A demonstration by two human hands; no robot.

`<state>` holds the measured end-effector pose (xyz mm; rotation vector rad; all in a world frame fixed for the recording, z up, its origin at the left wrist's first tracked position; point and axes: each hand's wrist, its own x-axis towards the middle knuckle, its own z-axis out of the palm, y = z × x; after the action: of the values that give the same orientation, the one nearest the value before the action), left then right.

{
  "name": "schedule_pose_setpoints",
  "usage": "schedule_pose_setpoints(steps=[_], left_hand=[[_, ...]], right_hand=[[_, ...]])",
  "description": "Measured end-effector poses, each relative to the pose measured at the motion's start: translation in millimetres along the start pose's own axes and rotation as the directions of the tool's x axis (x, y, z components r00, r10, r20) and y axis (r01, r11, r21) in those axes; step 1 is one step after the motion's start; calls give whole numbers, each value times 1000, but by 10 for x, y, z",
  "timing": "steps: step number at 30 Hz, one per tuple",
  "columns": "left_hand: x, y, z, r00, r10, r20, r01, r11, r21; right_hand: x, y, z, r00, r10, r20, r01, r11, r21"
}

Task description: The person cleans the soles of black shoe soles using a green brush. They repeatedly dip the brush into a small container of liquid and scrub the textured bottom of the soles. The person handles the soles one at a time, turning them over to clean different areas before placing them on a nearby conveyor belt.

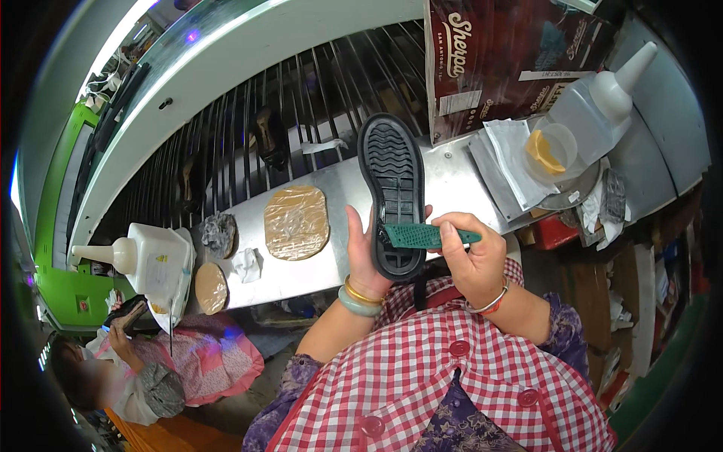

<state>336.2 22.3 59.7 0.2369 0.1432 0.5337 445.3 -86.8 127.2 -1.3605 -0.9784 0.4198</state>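
My left hand [363,260] holds a black rubber shoe sole [390,169] from its left side, near the heel. The sole stands lengthwise in front of me, with its wavy-ridged toe part pointing away and its raised rim facing up. A green plastic brush [416,236] with a perforated back lies across the sole's heel half. My right hand [478,260] is closed round its handle, thumb on top. Dark bristles show at the brush's left end, against the inside of the sole. The fingers of my left hand are mostly hidden behind the sole.
On the metal bench [452,181] lie a plastic-wrapped tan pad [296,224], a smaller oval pad [211,288] and a white squeeze bottle [154,260]. A clear bottle [595,113] and a cup [553,147] stand right, by a dark red box [504,71]. Rollers [301,98] run behind; a co-worker [158,377] sits left.
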Motion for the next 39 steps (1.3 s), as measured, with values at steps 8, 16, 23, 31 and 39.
schedule_pose_setpoints(steps=[8,16,23,31,39], left_hand=[[2,7,67,999,10,-53,-12,999,-35],[-68,88,168,995,-93,-35,93,996,5],[-132,183,158,975,-220,-5,220,972,84],[-166,237,173,944,-328,45,314,930,189],[-141,293,151,895,-430,-116,445,859,253]], right_hand=[[-45,-63,-32,995,-51,89,56,997,-54],[54,-127,-177,951,-8,309,4,1000,15],[213,-245,-251,838,210,503,-311,942,124],[389,-310,-205,723,352,594,-444,896,10],[599,-378,-50,564,461,685,-529,839,-128]])
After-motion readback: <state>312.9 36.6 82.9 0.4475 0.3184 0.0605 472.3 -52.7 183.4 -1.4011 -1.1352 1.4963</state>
